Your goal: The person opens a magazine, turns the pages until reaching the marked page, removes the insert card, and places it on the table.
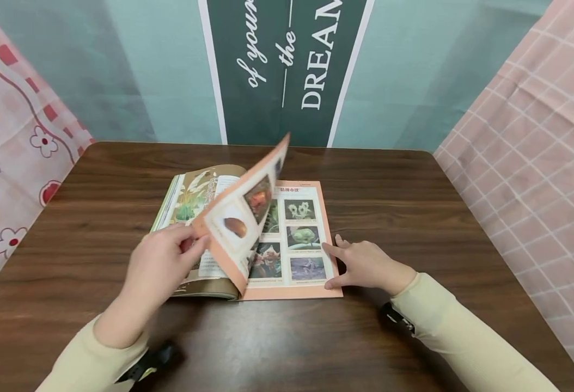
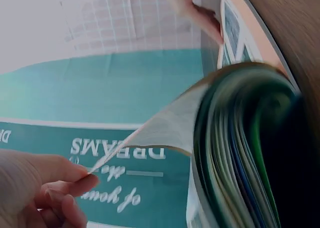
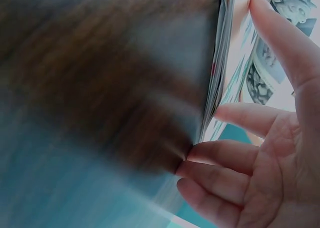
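Observation:
An open magazine (image 1: 292, 292) with photo pages lies on the dark wooden table (image 1: 395, 196). My left hand (image 1: 162, 261) pinches the outer edge of one page (image 1: 230, 242) between thumb and fingers, and that page stands lifted and bent over the spine. In the left wrist view the left hand (image 2: 45, 188) grips the page's thin edge beside the curved stack of pages (image 2: 225, 148). My right hand (image 1: 365, 265) rests at the right edge of the magazine, its thumb and fingertips on the page border. The right wrist view shows the right hand (image 3: 270, 158) with fingers spread along the page edges.
A teal cloth (image 1: 169, 71) with white lettering hangs behind the table. Flowered pink cloth (image 1: 17, 141) hangs on the left and pink checked cloth (image 1: 537, 136) on the right. Black bands (image 1: 397, 317) sit at both wrists, over pale sleeves.

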`<state>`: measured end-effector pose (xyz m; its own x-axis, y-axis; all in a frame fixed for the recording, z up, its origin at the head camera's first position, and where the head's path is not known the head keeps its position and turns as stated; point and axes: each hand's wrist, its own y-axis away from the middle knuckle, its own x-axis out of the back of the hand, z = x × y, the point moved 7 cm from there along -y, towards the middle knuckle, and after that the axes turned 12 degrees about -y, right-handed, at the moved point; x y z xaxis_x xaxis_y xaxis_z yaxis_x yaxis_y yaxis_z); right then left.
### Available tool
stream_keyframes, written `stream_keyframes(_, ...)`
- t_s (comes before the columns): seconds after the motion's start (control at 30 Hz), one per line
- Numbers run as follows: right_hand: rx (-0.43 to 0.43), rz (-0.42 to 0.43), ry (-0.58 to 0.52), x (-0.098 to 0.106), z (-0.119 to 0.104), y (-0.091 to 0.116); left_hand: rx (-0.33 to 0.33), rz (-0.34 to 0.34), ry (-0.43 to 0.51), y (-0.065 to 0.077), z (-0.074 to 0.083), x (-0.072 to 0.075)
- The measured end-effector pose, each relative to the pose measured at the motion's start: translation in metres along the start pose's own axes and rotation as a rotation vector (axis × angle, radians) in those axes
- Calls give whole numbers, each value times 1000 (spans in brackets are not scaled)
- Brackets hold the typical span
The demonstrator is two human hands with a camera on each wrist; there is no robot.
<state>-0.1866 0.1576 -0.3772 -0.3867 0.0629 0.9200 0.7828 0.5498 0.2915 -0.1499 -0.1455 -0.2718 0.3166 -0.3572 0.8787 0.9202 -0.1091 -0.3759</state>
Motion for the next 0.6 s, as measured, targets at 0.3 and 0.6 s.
stream_keyframes(0.3,1,-8,7,-1,0,2,147,-184,-141,26,-43,0)
stream_keyframes(0.6,5,-37,3,-2,-1,0,190,-367,-238,45,-65,-10)
